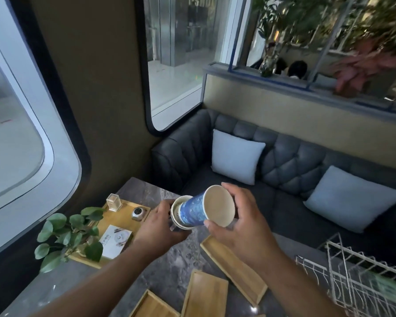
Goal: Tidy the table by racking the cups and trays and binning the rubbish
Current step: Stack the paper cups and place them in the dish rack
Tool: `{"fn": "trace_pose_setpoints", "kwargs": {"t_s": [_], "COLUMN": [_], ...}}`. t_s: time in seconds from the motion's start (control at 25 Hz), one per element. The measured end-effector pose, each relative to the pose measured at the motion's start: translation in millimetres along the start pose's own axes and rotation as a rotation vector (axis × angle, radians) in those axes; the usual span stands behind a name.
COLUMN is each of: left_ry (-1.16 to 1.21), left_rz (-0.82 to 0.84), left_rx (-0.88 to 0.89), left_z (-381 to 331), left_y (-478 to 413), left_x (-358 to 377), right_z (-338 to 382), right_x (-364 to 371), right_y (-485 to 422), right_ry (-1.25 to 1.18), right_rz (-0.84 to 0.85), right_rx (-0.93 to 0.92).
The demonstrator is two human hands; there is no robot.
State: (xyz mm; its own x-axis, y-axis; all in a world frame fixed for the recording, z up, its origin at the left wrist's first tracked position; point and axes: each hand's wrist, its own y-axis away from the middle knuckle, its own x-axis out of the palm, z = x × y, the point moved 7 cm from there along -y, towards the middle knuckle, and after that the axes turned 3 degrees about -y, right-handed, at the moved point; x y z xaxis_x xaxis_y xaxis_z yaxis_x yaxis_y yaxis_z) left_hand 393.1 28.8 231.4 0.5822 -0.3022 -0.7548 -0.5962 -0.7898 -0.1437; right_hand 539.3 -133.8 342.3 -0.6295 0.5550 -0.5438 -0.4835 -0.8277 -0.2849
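A blue paper cup (198, 210) lay tilted on its side in the air above the grey table (169, 266), its open mouth facing the viewer and its base pushed into the mouth of a second cup (177, 213) just to its left. The right hand (240, 223) gripped the blue cup at its rim, thumb below and fingers curled over the far edge. The left hand (160, 225) was wrapped around the second cup, hiding most of it. Below, nearer the viewer, three empty wooden trays (234, 268) lay scattered on the table, and a white wire rack (361, 277) stood at the near right. At the far left, a larger tray (121, 216) held a potted plant (69, 234), a card and small items. A grey sofa (284, 161) with pale cushions sat beyond. The cups seemed only partly nested; pushing them together at this slant could crush a rim or make one slip from the grip, and any leftover drink might spill onto the table.
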Motion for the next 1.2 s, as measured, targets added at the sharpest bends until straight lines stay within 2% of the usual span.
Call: {"fn": "trace_pose_setpoints", "kwargs": {"t_s": [0.36,0.52,0.64,0.72,0.96,1.2], "left_ry": [0.0,0.019,0.028,0.018,0.071,0.159], "left_rz": [0.075,0.116,0.121,0.15,0.162,0.189], "left_rx": [0.288,0.359,0.345,0.465,0.476,0.535], "left_z": [-130.6,-170.8,-177.3,-235.1,-261.6,-312.5], "left_y": [8.7,15.7,15.4,29.2,34.2,46.4], "left_x": [18.5,37.1,44.7,72.9,96.3,123.2], "right_z": [-20.2,-36.3,-42.8,-58.4,-61.0,-70.2], "right_x": [-61.1,-90.1,-94.5,-150.1,-178.7,-227.1], "right_y": [27.5,43.4,45.0,76.5,91.9,109.8], "right_ry": [0.169,0.213,0.249,0.261,0.292,0.357], "right_rz": [-0.065,-0.102,-0.07,-0.155,-0.15,-0.243], "right_rx": [0.009,0.049,0.075,0.141,0.155,0.147]}}
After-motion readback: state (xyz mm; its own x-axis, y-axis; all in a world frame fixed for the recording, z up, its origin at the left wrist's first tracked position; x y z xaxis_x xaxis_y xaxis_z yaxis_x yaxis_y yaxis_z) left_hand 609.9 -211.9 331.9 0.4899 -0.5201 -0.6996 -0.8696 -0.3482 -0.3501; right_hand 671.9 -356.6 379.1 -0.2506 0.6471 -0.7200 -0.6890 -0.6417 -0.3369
